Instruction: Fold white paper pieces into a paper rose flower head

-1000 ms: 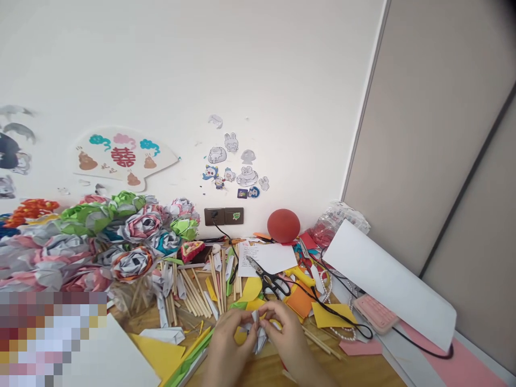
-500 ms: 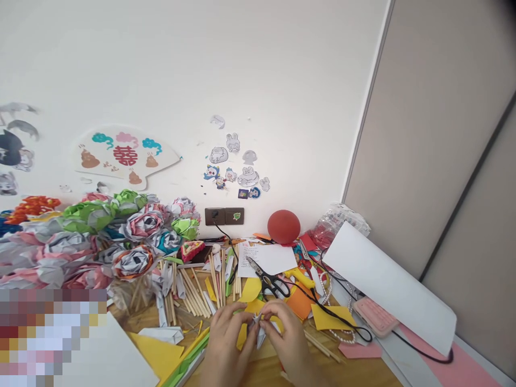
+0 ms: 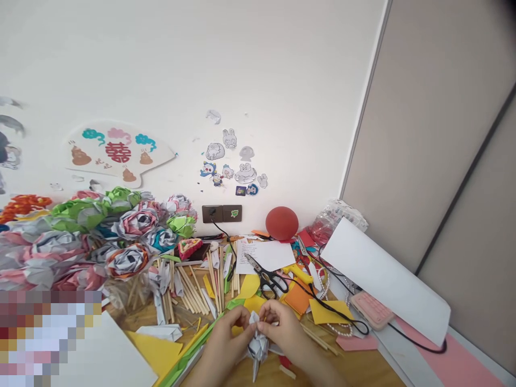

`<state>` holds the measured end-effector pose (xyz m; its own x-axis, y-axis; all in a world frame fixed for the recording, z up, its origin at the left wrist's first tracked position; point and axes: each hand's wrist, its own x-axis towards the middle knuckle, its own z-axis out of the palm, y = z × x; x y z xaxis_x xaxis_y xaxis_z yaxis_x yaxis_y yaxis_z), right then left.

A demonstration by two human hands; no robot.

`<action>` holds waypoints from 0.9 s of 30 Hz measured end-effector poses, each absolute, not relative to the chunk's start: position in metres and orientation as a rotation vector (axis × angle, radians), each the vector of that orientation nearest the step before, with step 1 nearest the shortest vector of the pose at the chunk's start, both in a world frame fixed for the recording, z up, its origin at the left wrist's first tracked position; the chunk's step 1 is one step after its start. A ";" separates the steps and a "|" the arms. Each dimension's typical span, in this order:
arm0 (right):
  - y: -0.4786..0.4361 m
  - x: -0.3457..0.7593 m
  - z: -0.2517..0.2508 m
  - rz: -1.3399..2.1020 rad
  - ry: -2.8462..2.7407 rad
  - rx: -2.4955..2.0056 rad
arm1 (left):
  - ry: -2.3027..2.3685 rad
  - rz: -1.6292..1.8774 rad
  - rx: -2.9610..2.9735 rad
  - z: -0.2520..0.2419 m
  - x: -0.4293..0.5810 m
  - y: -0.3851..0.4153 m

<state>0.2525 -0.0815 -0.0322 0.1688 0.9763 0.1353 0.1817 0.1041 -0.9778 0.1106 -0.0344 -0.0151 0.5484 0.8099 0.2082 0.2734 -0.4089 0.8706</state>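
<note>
Between both hands is a folded white paper piece [image 3: 258,348], shaped like a small origami flower part with a pointed lower end. My left hand [image 3: 229,334] pinches it from the left with thumb and fingers. From the right, my right hand [image 3: 282,323] pinches its upper part. Just beyond the hands lie yellow paper [image 3: 250,286] and black-handled scissors [image 3: 268,277]. A small red scrap [image 3: 285,363] is on the wooden table [image 3: 318,371] beside my right wrist.
A heap of folded paper flowers [image 3: 133,220] fills the left side. Wooden sticks [image 3: 191,290] lie in the middle. A yellow glue gun [image 3: 298,273] with black cord, a red balloon [image 3: 282,223], a pink calculator-like keypad [image 3: 371,310] and a white sheet [image 3: 387,279] are to the right.
The paper piece has been turned and now shows more of its folded body below the fingers. Both hands have shifted slightly around it. The view has swung a little to the right.
</note>
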 end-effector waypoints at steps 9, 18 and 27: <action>-0.079 0.254 -0.036 0.625 -1.410 -1.472 | 0.959 0.732 2.028 -0.012 0.103 -0.032; -0.079 0.257 -0.032 0.703 -1.414 -1.416 | 0.938 0.669 2.014 -0.003 0.103 -0.032; -0.085 0.257 -0.023 0.650 -1.525 -1.376 | 0.764 0.634 1.826 -0.016 0.097 -0.020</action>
